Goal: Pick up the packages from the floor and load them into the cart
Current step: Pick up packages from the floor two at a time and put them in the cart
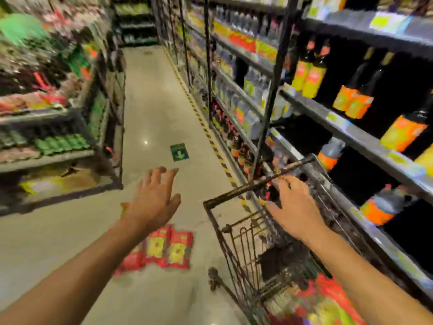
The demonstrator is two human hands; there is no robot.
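Note:
Red and yellow packages (168,248) lie flat on the floor in the aisle, just left of the wire cart (234,245). My left hand (155,198) hovers above them, empty, with its fingers spread. My right hand (291,207) is over the cart's top, fingers apart, close to its dark handle bar (248,187); contact is unclear in the blur. More red and yellow packages (323,301) lie inside the cart at the lower right.
Shelves of dark bottles (351,99) run tight along the cart's right side. Shelves of packaged goods (46,90) stand on the left. The aisle floor has a green arrow sticker (179,152) and a striped yellow-black line (210,137).

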